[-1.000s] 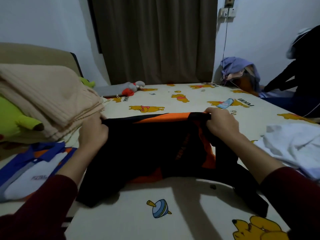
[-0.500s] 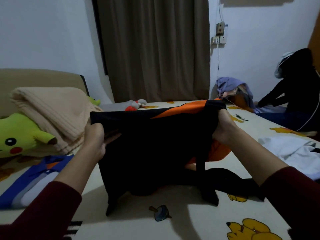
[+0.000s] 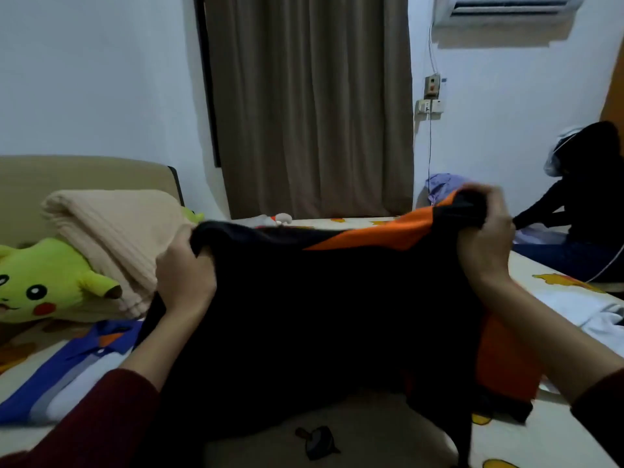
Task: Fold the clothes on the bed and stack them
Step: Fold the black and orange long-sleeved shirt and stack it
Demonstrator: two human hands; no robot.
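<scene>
the black and orange shirt (image 3: 324, 315) is held up above the near edge of the bed (image 3: 371, 434), its top hem stretched between two hands and its lower part hanging down to the sheet. left hand (image 3: 184, 268): fingers curled round the shirt's left top corner, gripping it. right hand (image 3: 486, 238): fingers bunched round the right top corner, held somewhat higher, so the hem slopes.

judged risks: the uneven height may set a crooked first fold. the loose orange panel and dark flap hanging at the right side could tuck under and crease when the shirt is laid flat. the bunched right grip may hide a twisted seam. limited bare sheet near the front edge may leave the shirt overhanging.

surroundings: a folded blue and white polo shirt (image 3: 67, 376) lies at the left edge, just beside the hanging cloth; a careless laydown could disturb it. behind it, a beige blanket (image 3: 118, 238) rests on a yellow plush toy (image 3: 44, 285). white clothes (image 3: 587, 309) lie unfolded at the right edge.

containers: none visible.
</scene>
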